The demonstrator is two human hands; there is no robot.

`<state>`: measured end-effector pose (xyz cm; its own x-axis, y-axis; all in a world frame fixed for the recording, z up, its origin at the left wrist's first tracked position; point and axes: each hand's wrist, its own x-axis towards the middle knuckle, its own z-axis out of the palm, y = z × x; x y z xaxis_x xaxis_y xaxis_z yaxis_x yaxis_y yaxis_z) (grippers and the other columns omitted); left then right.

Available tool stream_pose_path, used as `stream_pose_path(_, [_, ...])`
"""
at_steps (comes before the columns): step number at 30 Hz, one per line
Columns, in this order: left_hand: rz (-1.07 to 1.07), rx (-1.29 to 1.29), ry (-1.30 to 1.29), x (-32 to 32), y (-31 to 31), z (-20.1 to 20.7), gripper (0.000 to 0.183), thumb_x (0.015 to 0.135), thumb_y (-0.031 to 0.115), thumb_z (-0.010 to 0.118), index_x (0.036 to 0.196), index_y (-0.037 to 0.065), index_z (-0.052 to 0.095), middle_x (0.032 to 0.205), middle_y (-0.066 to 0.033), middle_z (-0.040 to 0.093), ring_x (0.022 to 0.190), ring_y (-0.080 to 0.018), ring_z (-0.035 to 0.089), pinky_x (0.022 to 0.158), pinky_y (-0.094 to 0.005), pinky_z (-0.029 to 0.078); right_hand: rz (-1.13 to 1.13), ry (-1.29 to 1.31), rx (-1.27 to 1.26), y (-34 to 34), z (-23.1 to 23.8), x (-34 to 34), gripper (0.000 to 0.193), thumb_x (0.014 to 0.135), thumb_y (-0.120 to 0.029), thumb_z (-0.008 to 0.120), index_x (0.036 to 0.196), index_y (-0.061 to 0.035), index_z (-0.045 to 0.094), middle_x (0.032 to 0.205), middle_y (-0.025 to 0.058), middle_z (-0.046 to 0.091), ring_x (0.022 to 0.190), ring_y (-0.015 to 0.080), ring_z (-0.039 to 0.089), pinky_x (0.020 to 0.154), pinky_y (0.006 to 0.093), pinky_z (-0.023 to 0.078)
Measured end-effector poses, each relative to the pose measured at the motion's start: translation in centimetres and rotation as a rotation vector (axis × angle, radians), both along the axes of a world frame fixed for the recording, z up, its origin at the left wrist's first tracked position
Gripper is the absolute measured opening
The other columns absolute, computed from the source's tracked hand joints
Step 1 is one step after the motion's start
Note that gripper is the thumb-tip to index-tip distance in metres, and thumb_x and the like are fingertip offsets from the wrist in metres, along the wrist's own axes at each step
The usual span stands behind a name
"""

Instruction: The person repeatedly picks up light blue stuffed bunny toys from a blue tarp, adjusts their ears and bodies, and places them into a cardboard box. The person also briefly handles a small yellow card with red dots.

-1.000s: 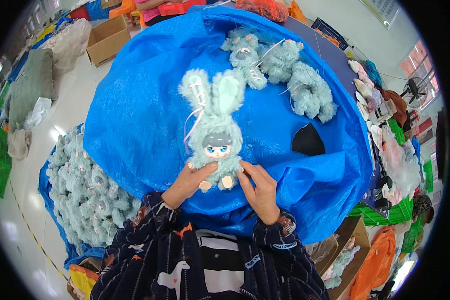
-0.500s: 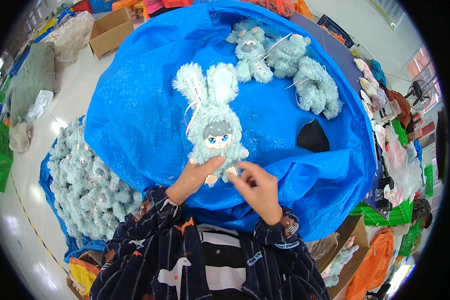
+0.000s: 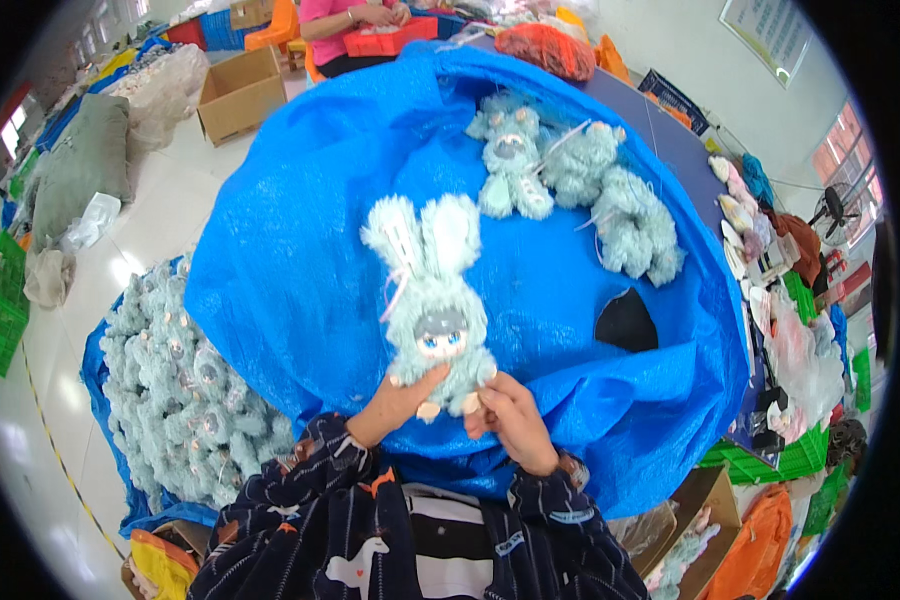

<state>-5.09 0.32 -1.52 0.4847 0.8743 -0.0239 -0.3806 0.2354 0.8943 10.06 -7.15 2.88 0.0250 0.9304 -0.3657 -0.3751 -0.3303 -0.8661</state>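
Note:
A pale blue-green plush bunny doll (image 3: 438, 300) with long upright ears and a blue-eyed face lies face up on the blue tarp (image 3: 300, 230). My left hand (image 3: 398, 403) is closed round its lower body, thumb across the belly. At the doll's foot on the right, my right hand (image 3: 515, 422) has its fingers bent and pinched on that foot. A thin light ribbon or cord (image 3: 398, 285) hangs beside one ear. Farther back on the tarp are several more plush dolls, one a face-up plush doll (image 3: 513, 150).
A big heap of similar plush dolls (image 3: 175, 390) sits at lower left. A black patch (image 3: 627, 322) shows on the tarp. A cardboard box (image 3: 240, 95) stands on the floor at far left. Beyond the tarp, a person in pink (image 3: 325, 25) handles a red tray (image 3: 390, 38).
The view has tilted up, so the scene sits lower and the person beyond shows more. My right fingers have closed in on the doll's foot. My left hand keeps its grip.

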Motion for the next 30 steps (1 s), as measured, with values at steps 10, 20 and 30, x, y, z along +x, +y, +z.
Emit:
stream_pose_path(10, [-0.241, 0.371, 0.255, -1.0, 0.1, 0.0, 0.042, 0.079, 0.009, 0.061, 0.117, 0.001, 0.045, 0.111, -0.0097, 0.053, 0.102, -0.0171, 0.05, 0.087, -0.0323, 0.04, 0.002, -0.636, 0.518, 2.6, 1.8, -0.8, 0.068, 0.07, -0.02, 0.071, 0.124, 0.0014, 0.034, 0.109, 0.0168, 0.052, 0.1, 0.0214, 0.053, 0.082, 0.0312, 0.043])
stream_pose_path(20, [0.167, 0.47, -0.689, -12.8, 6.1, -3.9, 0.059, 0.087, 0.029, 0.046, 0.133, 0.005, 0.019, 0.132, -0.0124, 0.03, 0.111, -0.0223, 0.043, 0.087, -0.0364, 0.043, -0.067, -1.008, 0.649, 4.2, 8.1, 5.4, 0.049, 0.069, -0.025, 0.071, 0.109, -0.0059, 0.052, 0.106, 0.0101, 0.052, 0.085, 0.0209, 0.056, 0.072, 0.0305, 0.046])
stream_pose_path(30, [0.197, -0.014, -0.631, -10.7, 1.7, 3.7, 0.036, 0.09, 0.035, 0.042, 0.115, 0.01, 0.046, 0.09, -0.006, 0.055, 0.079, -0.0196, 0.052, 0.062, -0.033, 0.045, -0.615, -1.478, 0.442, 12.2, -1.2, 23.0, 0.046, 0.068, -0.011, 0.057, 0.111, 0.0021, 0.046, 0.103, 0.0258, 0.051, 0.097, 0.0408, 0.049, 0.082, 0.0431, 0.04])
